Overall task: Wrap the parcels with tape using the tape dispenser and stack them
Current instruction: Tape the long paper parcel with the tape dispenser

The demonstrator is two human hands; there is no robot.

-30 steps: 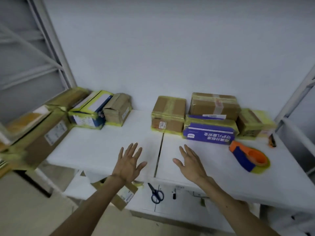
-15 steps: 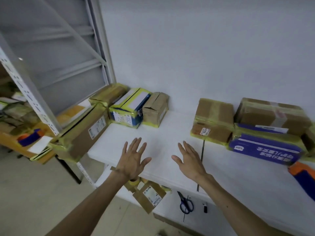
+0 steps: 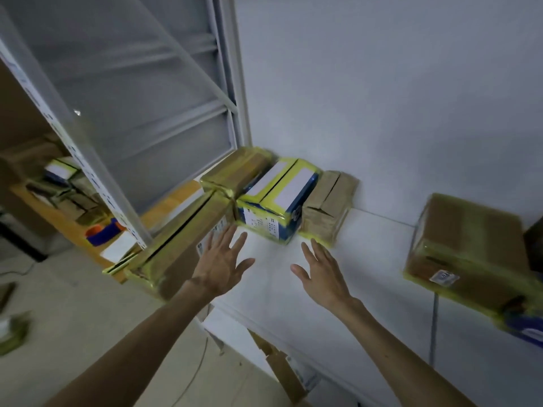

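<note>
My left hand (image 3: 221, 261) and my right hand (image 3: 321, 270) hover palm-down over the white table (image 3: 367, 289), fingers spread, holding nothing. Just beyond the fingertips sits a blue and white box (image 3: 276, 205) wrapped in yellow tape. A small brown parcel (image 3: 327, 210) stands to its right against the wall. A flat brown parcel (image 3: 238, 171) lies behind on the left. A long brown parcel (image 3: 179, 245) overhangs the table's left end, beside my left hand. A taped brown parcel (image 3: 467, 248) sits at the right. The tape dispenser used on this table is out of view.
A grey metal shelf frame (image 3: 97, 160) stands at the left. Behind it a wooden bench (image 3: 55, 215) carries several parcels and an orange and blue tape dispenser (image 3: 102, 232). A loose cardboard box (image 3: 289, 374) lies under the table. A blue box's edge (image 3: 529, 330) shows at far right.
My view has swung left, so the right-hand parcels and the orange dispenser left the frame. Both hands have moved forward and left toward the blue and white box, still empty.
</note>
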